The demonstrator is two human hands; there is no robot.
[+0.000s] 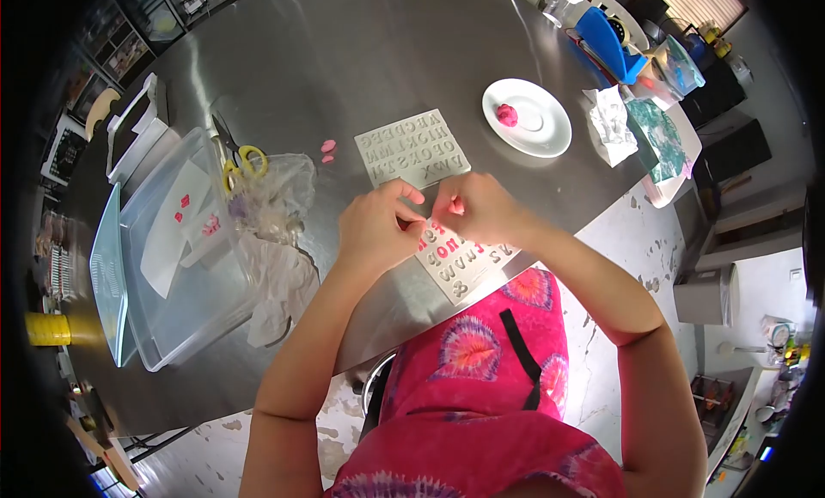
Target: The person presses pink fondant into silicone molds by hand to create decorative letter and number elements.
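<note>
My left hand (384,225) is over the upper left corner of a white letter mold (449,275) at the table's front edge, thumb and index finger closed at the mold. Some of this mold's letters are filled with pink paste. Beside it, my right hand (475,207) has its fingers curled round a bit of pink paste (456,206), its fingertips near those of my left hand. Just beyond both hands lies a second letter mold (412,147), its letters unfilled. A pink lump (507,115) rests on a white plate (551,124) at the back right.
Small pink pieces (328,146) lie left of the second mold. Further left are yellow-handled scissors (251,161), a plastic bag (284,189), crumpled cloth (282,283) and a clear container (172,339) holding paper. Crumpled tissue (611,127) and a blue holder (608,47) stand right.
</note>
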